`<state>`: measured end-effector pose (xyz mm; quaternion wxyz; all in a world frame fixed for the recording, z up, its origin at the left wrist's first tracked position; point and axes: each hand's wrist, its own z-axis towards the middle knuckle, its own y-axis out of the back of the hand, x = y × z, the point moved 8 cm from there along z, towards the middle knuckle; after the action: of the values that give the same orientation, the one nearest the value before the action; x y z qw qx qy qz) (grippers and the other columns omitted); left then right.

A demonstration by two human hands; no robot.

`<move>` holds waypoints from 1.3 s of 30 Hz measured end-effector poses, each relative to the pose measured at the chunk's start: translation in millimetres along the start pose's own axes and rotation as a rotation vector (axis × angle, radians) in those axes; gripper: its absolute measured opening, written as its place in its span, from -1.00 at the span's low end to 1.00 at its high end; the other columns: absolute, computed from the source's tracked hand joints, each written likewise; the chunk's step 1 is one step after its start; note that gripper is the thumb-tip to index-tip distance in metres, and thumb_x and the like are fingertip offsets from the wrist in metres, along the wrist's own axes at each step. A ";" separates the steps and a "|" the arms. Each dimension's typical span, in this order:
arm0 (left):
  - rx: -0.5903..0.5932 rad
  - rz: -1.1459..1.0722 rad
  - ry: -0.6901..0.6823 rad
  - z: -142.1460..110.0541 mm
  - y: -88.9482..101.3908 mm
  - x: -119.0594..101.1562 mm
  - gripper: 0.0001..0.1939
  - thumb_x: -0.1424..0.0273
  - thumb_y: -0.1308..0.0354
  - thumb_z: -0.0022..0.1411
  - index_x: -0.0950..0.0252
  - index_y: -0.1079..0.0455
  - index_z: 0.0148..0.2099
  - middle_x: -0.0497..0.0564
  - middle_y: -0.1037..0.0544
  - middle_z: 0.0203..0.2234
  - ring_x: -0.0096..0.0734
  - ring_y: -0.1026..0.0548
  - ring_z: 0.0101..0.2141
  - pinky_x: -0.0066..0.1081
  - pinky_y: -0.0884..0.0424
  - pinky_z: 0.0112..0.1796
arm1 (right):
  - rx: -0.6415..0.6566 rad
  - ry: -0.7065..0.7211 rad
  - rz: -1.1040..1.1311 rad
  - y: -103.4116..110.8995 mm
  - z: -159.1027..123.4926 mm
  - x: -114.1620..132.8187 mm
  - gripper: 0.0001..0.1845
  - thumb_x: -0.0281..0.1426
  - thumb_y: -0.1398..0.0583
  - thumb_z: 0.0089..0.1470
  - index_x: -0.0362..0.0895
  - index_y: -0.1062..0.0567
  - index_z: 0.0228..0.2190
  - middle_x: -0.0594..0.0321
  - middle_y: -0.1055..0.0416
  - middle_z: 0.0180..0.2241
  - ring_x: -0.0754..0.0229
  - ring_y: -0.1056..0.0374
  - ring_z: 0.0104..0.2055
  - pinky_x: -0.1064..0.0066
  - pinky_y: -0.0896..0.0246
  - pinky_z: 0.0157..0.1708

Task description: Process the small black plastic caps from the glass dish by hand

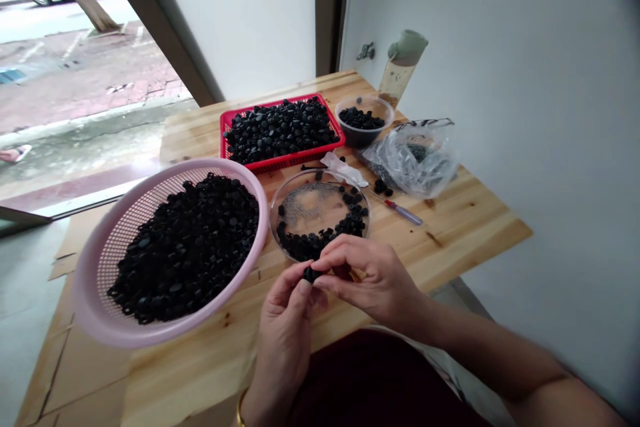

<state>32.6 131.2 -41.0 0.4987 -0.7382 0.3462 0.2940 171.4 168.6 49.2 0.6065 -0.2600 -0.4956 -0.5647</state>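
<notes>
Between my fingertips, over the table's front edge, is a small round black part (311,274); its exact kind is too small to tell. My left hand (287,313) pinches it from the left with thumb and fingers. From the right, my right hand (367,280) closes thumb and forefinger on the same part. Just beyond my hands sits a clear round dish (274,213), with black parts along its near and right sides and a patch of thin, clear or silvery bits at its left.
Black parts fill a pink basket (87,280) at left and a red tray (273,163) behind. Farther right are a plastic tub (367,130), a clear bag (425,157), a bottle (403,67) and a purple-handled tool (407,215). White tissue (345,168) lies behind the dish.
</notes>
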 end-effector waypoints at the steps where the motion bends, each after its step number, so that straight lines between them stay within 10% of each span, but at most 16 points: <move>1: -0.001 0.002 0.000 -0.2 0.4 -0.2 -0.74 0.25 -0.54 0.03 0.16 -0.70 -0.20 -0.02 -0.67 -0.38 -0.55 -0.47 -0.49 -0.52 -0.47 -0.41 | 0.004 0.002 0.004 -0.2 -0.3 0.1 -0.94 -0.44 -0.35 0.21 -0.12 -0.65 -0.24 0.19 -0.57 -0.30 0.28 -0.44 -0.39 0.48 -0.40 -0.39; 26: 0.059 0.377 -0.324 -17.7 -20.2 -35.9 -0.86 0.35 -0.32 0.31 0.09 -0.63 -0.09 -0.03 -0.54 -0.22 -0.51 -0.44 -0.41 -0.52 -0.45 -0.32 | -0.111 -0.229 0.472 -6.4 -15.6 -44.6 -0.83 -0.23 -0.44 0.10 -0.03 -0.68 -0.28 0.19 -0.50 -0.28 0.20 -0.44 -0.27 0.40 -0.42 -0.27; 39: 0.032 0.330 -0.302 -15.2 -21.4 -36.1 -0.86 0.31 -0.33 0.29 0.10 -0.64 -0.11 -0.03 -0.57 -0.30 -0.49 -0.41 -0.46 -0.50 -0.46 -0.36 | -0.156 -0.439 0.653 -19.5 -23.8 -68.8 -0.71 -0.14 -0.48 -0.02 -0.03 -0.63 -0.33 0.26 -0.40 -0.30 0.35 -0.16 -0.51 0.53 -0.16 -0.57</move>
<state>30.0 130.5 3.6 0.5017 -0.6111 0.3886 0.4732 169.2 172.7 -26.0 0.6121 -0.5636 -0.4604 -0.3092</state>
